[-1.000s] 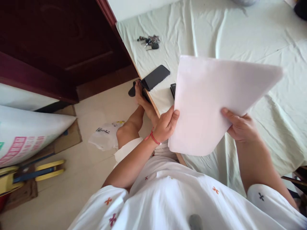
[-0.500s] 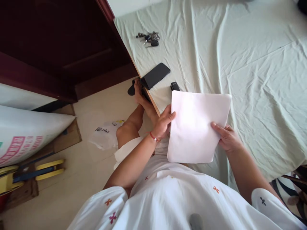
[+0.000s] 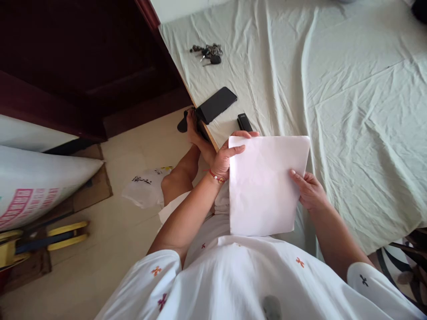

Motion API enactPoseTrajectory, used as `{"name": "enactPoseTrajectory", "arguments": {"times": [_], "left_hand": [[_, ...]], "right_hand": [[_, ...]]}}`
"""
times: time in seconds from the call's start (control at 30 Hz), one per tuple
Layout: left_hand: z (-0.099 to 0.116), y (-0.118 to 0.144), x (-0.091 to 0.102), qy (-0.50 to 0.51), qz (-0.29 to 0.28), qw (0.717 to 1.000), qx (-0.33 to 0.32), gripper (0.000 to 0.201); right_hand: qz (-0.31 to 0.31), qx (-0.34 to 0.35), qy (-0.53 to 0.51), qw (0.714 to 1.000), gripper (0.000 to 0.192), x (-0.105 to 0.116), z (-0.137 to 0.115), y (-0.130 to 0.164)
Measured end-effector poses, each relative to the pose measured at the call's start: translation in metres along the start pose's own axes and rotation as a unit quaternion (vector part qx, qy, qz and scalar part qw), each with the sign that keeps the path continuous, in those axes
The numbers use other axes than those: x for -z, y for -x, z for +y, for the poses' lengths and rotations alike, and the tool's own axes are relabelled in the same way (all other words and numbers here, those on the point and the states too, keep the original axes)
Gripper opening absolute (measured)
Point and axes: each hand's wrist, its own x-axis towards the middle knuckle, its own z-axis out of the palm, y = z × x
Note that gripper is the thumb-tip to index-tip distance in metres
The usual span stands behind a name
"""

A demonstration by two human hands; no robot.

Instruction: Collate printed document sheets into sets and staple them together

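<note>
A stack of white paper (image 3: 263, 191) lies across both hands, above my lap and against the table's edge. At its upper left corner, my left hand (image 3: 230, 153) grips it, thumb on top and fingertips curling past the top edge. My right hand (image 3: 308, 189) pinches the right side, thumb on the face and the other fingers partly hidden behind. The top sheet looks blank. Just beyond the paper's top edge, close to my left fingertips, is a small black stapler-like object (image 3: 244, 122).
A black phone (image 3: 217, 105) lies at the left edge of the cloth-covered table (image 3: 360, 115), with a bunch of keys (image 3: 209, 53) farther back. On the floor are a plastic bag (image 3: 145, 189), a large printed white sack (image 3: 43, 182) and a yellow-and-blue object (image 3: 63, 235).
The paper stack has shifted down and to the left, uncovering more of the small black object. My left hand has slid up to the top left corner, its fingers now over the top edge.
</note>
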Motion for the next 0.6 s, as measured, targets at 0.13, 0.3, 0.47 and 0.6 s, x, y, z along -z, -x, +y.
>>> {"name": "enactPoseTrajectory", "arguments": {"times": [0.13, 0.3, 0.47, 0.6], "left_hand": [[-0.003, -0.003, 0.007, -0.005, 0.043, 0.999, 0.013, 0.045], [-0.014, -0.009, 0.022, -0.131, 0.123, 0.983, 0.033, 0.037], [-0.020, -0.012, 0.019, -0.181, 0.126, 0.975, 0.037, 0.038], [-0.023, -0.014, 0.012, -0.181, 0.142, 0.973, 0.029, 0.035]], "right_hand": [[0.006, 0.021, 0.025, 0.999, 0.048, 0.002, -0.007, 0.000], [0.011, 0.031, 0.086, 0.996, 0.049, 0.020, -0.022, -0.007], [0.002, 0.071, 0.104, 0.992, 0.038, 0.037, -0.031, -0.019], [0.009, 0.098, 0.100, 0.990, 0.035, 0.041, -0.030, -0.022]]}}
